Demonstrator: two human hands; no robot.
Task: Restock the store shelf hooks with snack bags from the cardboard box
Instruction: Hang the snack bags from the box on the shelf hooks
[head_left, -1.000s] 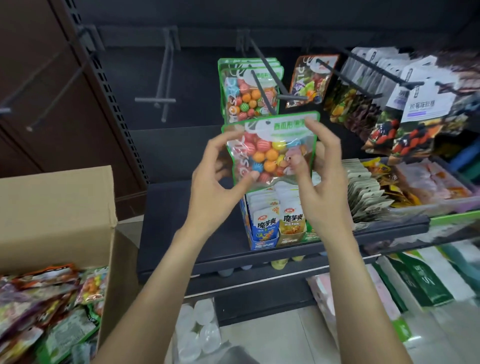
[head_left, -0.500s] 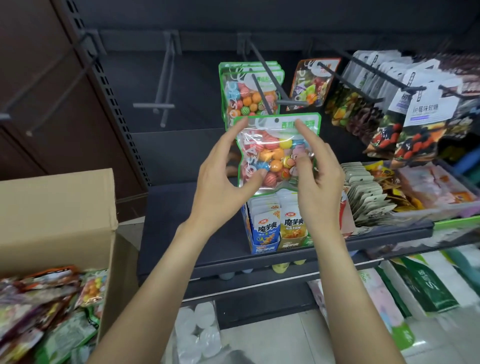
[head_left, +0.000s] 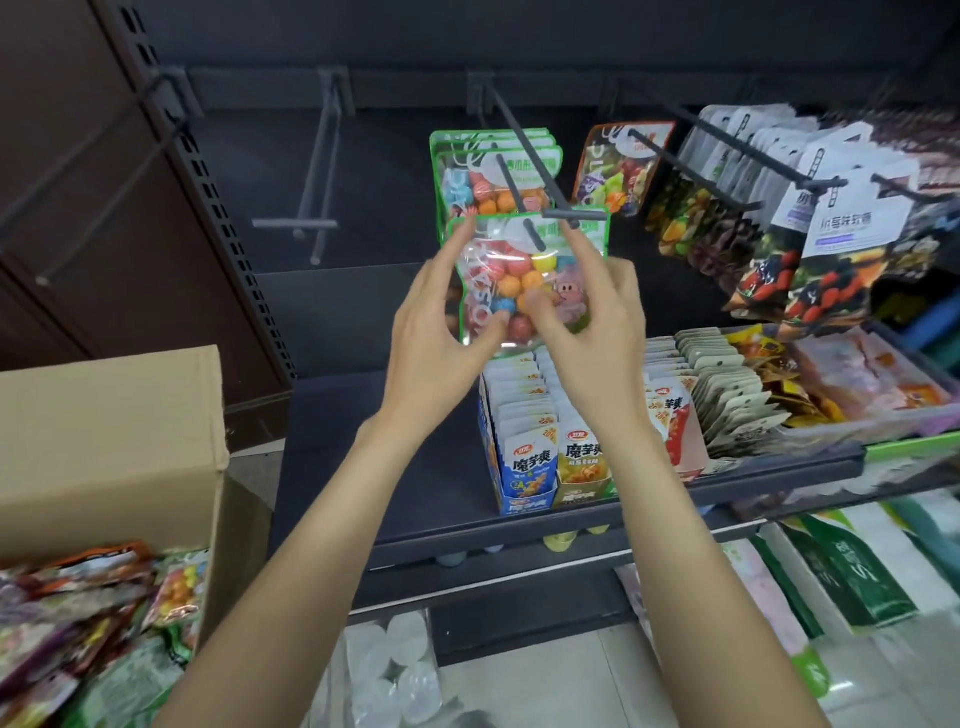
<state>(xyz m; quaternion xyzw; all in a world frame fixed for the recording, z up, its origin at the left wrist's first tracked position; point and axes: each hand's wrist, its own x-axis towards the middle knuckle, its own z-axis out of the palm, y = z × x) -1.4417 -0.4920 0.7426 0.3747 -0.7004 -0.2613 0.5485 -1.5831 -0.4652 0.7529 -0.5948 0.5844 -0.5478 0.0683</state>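
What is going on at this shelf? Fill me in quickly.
A person is restocking hooks. Both hands hold one green-edged candy bag up at the tip of a hook: the left hand grips its left edge, the right hand pinches its right side. Whether the hook tip has entered the bag's hole is unclear. More of the same bags hang behind on that hook. The cardboard box at lower left holds further snack bags.

Both bare forearms reach up and forward, close together. The left hand (head_left: 434, 332) pinches the candy bag (head_left: 524, 280) at its left side, index finger stretched upward along the edge. The right hand (head_left: 597, 332) pinches its right side the same way, thumb in front.
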